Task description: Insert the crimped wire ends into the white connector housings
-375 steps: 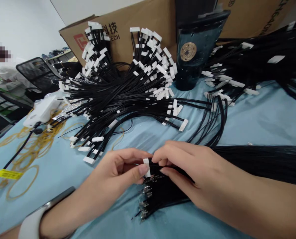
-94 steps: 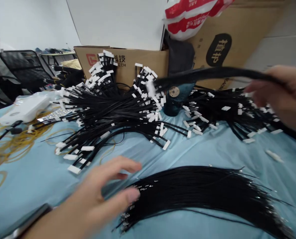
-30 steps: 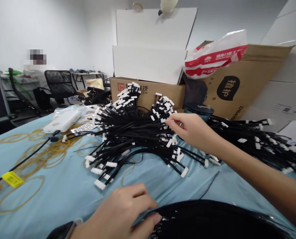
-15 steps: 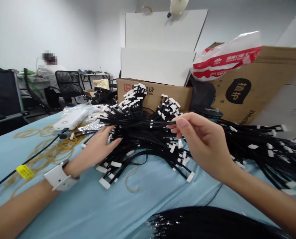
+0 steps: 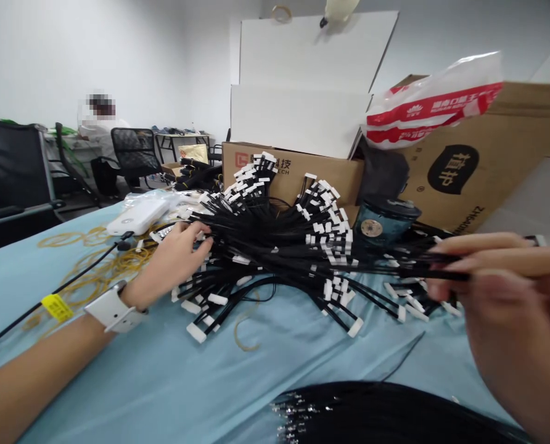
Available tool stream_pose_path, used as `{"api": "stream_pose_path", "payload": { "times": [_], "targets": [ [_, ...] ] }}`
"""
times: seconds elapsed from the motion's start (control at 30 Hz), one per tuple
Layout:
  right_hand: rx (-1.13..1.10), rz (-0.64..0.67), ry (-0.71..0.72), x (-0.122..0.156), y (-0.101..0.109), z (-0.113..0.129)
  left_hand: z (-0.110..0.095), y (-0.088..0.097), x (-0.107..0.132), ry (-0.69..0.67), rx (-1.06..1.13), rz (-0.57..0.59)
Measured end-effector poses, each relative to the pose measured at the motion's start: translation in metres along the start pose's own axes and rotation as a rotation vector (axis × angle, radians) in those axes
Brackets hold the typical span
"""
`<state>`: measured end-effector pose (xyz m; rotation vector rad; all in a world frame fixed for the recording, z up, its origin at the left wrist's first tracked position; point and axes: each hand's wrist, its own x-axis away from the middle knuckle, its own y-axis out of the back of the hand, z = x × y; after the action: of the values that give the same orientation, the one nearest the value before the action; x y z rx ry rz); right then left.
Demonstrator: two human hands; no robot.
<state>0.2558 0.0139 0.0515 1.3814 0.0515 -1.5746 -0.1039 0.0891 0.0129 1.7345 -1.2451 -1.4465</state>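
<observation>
A big heap of black cables with white connectors [image 5: 275, 246] lies on the light blue cloth [image 5: 164, 382]. My left hand [image 5: 176, 262], a white watch [image 5: 113, 308] on its wrist, rests on the heap's left side with fingers curled among the cables. My right hand [image 5: 501, 290] is close to the camera at the right, blurred, pinching a black cable [image 5: 395, 271] that stretches out of the heap. A bundle of bare-ended black wires [image 5: 372, 416] lies at the bottom edge.
Cardboard boxes [image 5: 460, 166], a red and white plastic bag [image 5: 432, 105] and a dark cup [image 5: 379, 222] stand behind the heap. Yellow rubber bands [image 5: 85, 271], a white device [image 5: 136, 216] and a black cord lie at the left. A person sits far left.
My right hand has drawn back to the right, pulling a black cable out of the heap. My left hand has stayed on the heap's left side.
</observation>
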Motion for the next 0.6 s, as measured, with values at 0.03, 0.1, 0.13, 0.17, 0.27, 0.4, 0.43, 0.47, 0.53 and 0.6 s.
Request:
{"api": "stream_pose_path", "payload": {
  "times": [0.03,0.1,0.13,0.17,0.27,0.4,0.43,0.47,0.53,0.6],
  "targets": [
    [-0.02,0.053,-0.003,0.0,0.001,-0.003,-0.004,0.002,0.003,-0.035,-0.025,0.028],
    [-0.077,0.173,-0.037,-0.001,-0.001,-0.008,-0.013,0.004,0.009,-0.118,-0.054,0.083],
    [-0.077,0.219,-0.063,-0.001,-0.001,-0.011,-0.017,0.004,0.012,-0.158,-0.059,0.103],
    [-0.068,0.223,-0.09,-0.002,-0.001,-0.014,-0.02,0.003,0.014,-0.193,-0.059,0.118],
    [-0.024,0.047,-0.143,-0.002,0.004,-0.021,-0.026,0.0,0.017,-0.262,-0.042,0.134],
    [-0.047,-0.014,-0.149,-0.004,0.008,-0.022,-0.024,0.001,0.016,-0.299,-0.009,0.159],
    [-0.064,0.004,-0.137,-0.005,0.008,-0.021,-0.024,0.002,0.016,-0.305,-0.002,0.17],
    [-0.084,0.03,-0.124,-0.005,0.006,-0.021,-0.024,0.002,0.016,-0.308,0.005,0.179],
    [-0.122,0.077,-0.113,-0.006,0.002,-0.022,-0.026,0.002,0.017,-0.309,0.021,0.192],
    [-0.163,0.125,-0.11,-0.007,-0.003,-0.023,-0.031,0.002,0.019,-0.303,0.037,0.201]
  ]
}}
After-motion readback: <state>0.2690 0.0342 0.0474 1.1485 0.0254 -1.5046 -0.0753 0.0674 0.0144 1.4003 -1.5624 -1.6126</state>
